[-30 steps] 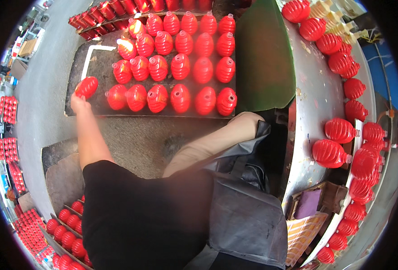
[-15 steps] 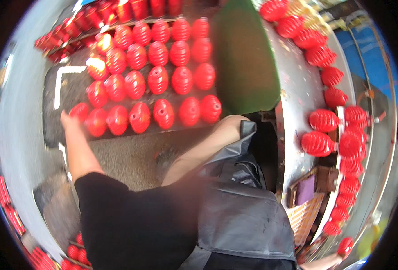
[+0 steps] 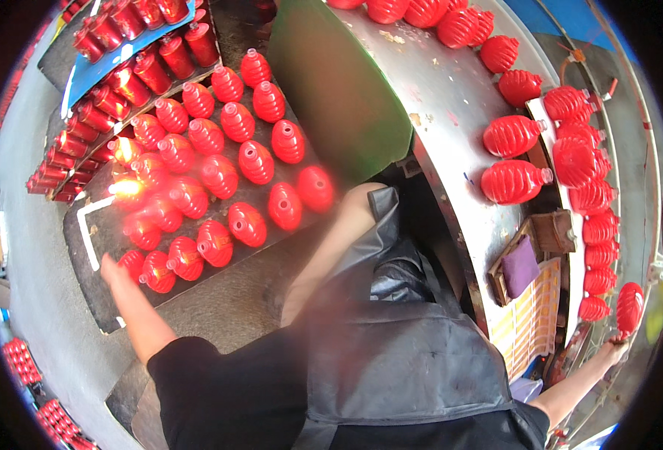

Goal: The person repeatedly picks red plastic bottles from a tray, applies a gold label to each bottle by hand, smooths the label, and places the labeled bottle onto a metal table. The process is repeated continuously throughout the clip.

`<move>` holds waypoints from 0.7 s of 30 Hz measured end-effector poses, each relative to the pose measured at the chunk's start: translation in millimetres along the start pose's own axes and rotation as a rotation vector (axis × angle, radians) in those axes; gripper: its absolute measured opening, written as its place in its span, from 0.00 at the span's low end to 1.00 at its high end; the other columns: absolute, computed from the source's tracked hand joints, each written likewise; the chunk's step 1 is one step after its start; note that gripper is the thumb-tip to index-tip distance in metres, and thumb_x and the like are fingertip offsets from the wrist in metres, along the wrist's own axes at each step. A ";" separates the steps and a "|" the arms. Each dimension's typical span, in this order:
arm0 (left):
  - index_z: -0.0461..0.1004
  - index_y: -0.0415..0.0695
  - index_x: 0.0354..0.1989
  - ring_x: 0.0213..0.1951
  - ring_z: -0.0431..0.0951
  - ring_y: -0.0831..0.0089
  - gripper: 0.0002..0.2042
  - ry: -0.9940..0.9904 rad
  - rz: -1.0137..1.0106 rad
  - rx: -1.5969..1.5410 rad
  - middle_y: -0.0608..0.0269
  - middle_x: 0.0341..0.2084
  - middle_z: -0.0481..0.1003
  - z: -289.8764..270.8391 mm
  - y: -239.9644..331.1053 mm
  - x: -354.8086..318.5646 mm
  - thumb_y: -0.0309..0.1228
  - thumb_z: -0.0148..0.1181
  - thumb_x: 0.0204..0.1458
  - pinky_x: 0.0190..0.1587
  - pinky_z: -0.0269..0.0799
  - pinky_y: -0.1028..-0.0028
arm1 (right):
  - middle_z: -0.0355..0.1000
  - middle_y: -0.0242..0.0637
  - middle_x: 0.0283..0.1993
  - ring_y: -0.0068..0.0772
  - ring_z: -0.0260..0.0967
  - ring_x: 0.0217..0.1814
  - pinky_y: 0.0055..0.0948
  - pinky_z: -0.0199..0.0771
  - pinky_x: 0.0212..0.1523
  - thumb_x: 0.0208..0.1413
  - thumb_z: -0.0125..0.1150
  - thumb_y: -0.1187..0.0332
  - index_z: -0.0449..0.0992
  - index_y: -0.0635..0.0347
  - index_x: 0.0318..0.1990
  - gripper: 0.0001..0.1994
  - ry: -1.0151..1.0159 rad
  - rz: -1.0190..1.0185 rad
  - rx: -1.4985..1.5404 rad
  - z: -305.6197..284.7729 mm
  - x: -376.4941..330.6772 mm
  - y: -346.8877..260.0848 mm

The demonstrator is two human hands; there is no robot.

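Note:
Rows of red ribbed bottles (image 3: pixel 215 241) with short clear necks stand on a dark board (image 3: pixel 95 296) at left. My left hand (image 3: pixel 109 268) is at the board's near left corner, right beside the end bottle (image 3: pixel 131 264) of the front row. Its fingers are mostly hidden, so I cannot tell whether it grips that bottle. Far out at the lower right, my right hand (image 3: pixel 613 351) is closed around the lower end of another red ribbed bottle (image 3: pixel 630 306), which points upward.
A green panel (image 3: pixel 346 97) divides the board from a metal table (image 3: pixel 451 142). More red bottles (image 3: pixel 513 136) line that table's far and right edges. A wooden box with a purple block (image 3: pixel 520 268) sits near me. Dark red cylinders (image 3: pixel 151 75) fill the upper left.
My view has turned, so the board now slants and sits lower. My right hand has come further into view, raised with its bottle. My left hand stays beside the end bottle.

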State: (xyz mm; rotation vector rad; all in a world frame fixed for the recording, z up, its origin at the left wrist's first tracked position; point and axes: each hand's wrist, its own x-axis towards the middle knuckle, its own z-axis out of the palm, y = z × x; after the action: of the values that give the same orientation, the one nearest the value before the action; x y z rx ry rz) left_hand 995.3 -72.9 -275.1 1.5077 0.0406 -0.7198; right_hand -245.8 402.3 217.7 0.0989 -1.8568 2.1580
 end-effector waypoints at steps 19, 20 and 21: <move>0.59 0.34 0.72 0.71 0.63 0.45 0.31 -0.715 0.796 0.889 0.39 0.70 0.63 379.9 -316.7 -554.5 0.26 0.60 0.60 0.71 0.63 0.59 | 0.71 0.33 0.28 0.18 0.55 0.18 0.19 0.57 0.18 0.65 0.60 0.61 0.76 0.63 0.48 0.13 -0.264 -0.012 0.047 -44.7 6.9 114.0; 0.64 0.39 0.72 0.69 0.69 0.53 0.26 -0.674 0.731 0.666 0.44 0.67 0.69 378.5 -307.9 -547.7 0.30 0.53 0.66 0.71 0.63 0.61 | 0.71 0.33 0.28 0.18 0.55 0.18 0.19 0.57 0.18 0.65 0.60 0.61 0.76 0.64 0.48 0.14 -0.263 -0.009 0.049 -49.8 5.6 116.9; 0.69 0.38 0.67 0.65 0.72 0.51 0.22 -0.658 0.801 0.532 0.41 0.63 0.73 380.6 -294.8 -545.3 0.31 0.55 0.66 0.67 0.66 0.61 | 0.71 0.33 0.28 0.18 0.55 0.18 0.19 0.57 0.18 0.66 0.60 0.61 0.76 0.64 0.48 0.14 -0.265 0.002 0.051 -52.4 4.6 122.7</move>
State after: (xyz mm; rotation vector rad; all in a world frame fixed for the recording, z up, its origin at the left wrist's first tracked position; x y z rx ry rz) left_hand 274.7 -168.9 -250.5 1.5232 -1.2636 -0.5406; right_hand -275.2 438.9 92.7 0.4131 -1.9375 2.2876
